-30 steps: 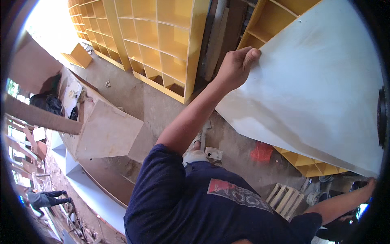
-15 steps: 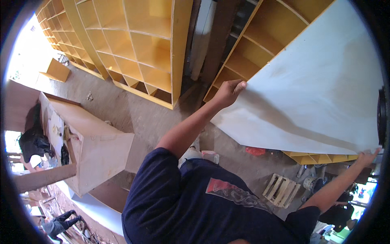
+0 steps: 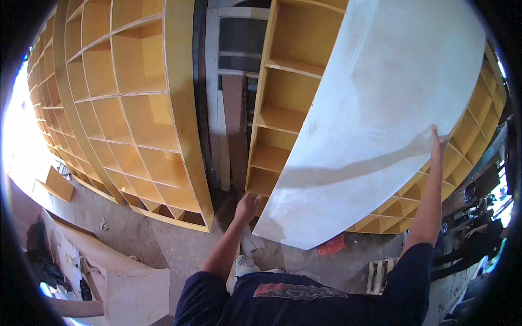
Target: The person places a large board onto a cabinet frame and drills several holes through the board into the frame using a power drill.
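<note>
A large white panel leans against a yellow shelf unit, covering much of its front. My right hand grips the panel's right edge, with a finger or thumb lying on the white face and the rest of the hand partly hidden. Low on the other side, my left hand is closed beside the bottom left corner of that unit, apart from the panel. What its curled fingers hold, if anything, cannot be made out. Across the white face falls the shadow of an arm.
Tall yellow cubbyhole shelves stand at the left; another yellow grid shelf is behind the panel at right. A pale wooden box is at lower left. On the floor lie a red plastic bag and a slatted pallet. Someone in dark clothes is at far right.
My left hand has let go of the panel's left edge and dropped toward the shelf's lower corner. My right hand now holds higher on the right edge. The view has tilted up toward the shelves.
</note>
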A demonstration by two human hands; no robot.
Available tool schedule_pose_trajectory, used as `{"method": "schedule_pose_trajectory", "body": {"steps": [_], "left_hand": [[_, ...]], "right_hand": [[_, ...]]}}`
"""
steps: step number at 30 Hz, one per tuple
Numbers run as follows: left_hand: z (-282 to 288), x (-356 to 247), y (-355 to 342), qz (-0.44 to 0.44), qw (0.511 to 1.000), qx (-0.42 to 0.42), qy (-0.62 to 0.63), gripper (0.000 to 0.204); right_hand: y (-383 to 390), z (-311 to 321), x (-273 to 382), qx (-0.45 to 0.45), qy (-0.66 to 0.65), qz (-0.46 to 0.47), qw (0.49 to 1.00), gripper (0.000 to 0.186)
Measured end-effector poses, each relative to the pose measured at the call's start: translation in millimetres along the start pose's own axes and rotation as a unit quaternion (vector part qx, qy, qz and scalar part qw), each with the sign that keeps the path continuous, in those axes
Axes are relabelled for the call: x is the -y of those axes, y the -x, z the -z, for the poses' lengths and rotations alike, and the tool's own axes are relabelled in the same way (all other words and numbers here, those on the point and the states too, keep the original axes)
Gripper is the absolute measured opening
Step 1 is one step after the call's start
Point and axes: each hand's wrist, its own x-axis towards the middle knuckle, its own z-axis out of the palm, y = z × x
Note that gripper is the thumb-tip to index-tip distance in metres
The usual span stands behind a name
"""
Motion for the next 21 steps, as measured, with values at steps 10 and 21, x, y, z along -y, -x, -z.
{"method": "schedule_pose_trajectory", "body": {"steps": [10, 21], "left_hand": [[-88, 181, 385, 0.475, 0.831, 0.127, -0.262, 0.043], [-190, 38, 746, 0.675, 0.729, 0.062, -0.093, 0.068]], "right_hand": [[-8, -89, -78, 0.223, -0.014, 0.097, 0.970, 0.108], [288, -129, -333, 0.314, 0.095, 0.039, 0.944, 0.090]]}}
